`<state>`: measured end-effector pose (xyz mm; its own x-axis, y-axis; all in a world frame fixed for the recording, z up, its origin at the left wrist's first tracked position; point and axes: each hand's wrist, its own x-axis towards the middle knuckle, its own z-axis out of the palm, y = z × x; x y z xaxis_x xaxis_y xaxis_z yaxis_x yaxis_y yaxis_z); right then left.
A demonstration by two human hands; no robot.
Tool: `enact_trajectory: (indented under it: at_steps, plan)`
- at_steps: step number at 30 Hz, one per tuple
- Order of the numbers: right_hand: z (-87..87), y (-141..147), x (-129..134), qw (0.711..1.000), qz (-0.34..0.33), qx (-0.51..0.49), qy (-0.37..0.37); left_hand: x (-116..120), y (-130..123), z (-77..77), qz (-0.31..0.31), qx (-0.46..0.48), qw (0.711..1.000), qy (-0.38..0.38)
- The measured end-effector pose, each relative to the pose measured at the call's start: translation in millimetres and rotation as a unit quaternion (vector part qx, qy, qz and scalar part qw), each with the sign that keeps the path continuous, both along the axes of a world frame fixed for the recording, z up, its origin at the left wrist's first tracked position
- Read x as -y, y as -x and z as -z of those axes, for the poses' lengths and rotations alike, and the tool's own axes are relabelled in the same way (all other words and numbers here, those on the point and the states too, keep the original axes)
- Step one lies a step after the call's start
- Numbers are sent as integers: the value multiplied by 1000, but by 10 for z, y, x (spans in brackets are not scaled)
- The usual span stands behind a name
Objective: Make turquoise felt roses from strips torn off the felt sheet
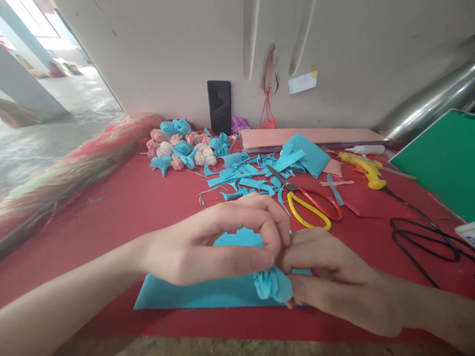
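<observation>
A ruffled blue crepe paper flower (272, 285) is held between my two hands near the front of the table. My right hand (345, 282) grips its right side, thumb against the petals. My left hand (218, 242) has its thumb and curled fingers pinched together at the top of the flower; what exactly lies between those fingertips is hidden. Beneath both hands lies a flat sheet of blue crepe paper (193, 295), partly covered by them. Scissors (297, 190) with one yellow and one red handle rest open just beyond, among blue paper scraps (256, 180).
Blue, pink and white paper flowers (181, 148) are heaped at the back left beside an upright phone (219, 106). A yellow glue gun (365, 168) lies right, its black cord (423, 237) coiled nearby. A green board (441, 158) stands at far right; folded pink paper (315, 138) lies behind.
</observation>
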<state>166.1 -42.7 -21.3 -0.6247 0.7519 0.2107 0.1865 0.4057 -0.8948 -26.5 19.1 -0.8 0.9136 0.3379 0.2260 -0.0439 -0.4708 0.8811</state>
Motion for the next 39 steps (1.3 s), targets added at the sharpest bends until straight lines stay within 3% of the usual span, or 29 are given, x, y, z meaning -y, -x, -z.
enact_trajectory:
  at_steps: [4, 14, 25, 34, 37, 39]
  plan:
    - [13, -15, -14, 1000, -7, 11, 16, -3, -4, -30, 6, -24, 1000, 2]
    - [60, -17, -23, 998, -3, 23, 61, -1, 34, 24, -5, 1, 996, -86]
    - [24, -3, -43, 984, -5, 41, 175, -29, 33, 32, 18, -55, 998, 19]
    - [10, 14, -27, 986, 12, 31, 164, 4, 27, 1, -9, -80, 997, -16]
    - [8, 39, -30, 993, 46, 20, 103, 39, 47, 0, -46, -42, 998, -31]
    - [22, 54, -20, 995, 90, -6, 34, 69, 59, 5, -106, 10, 990, -91]
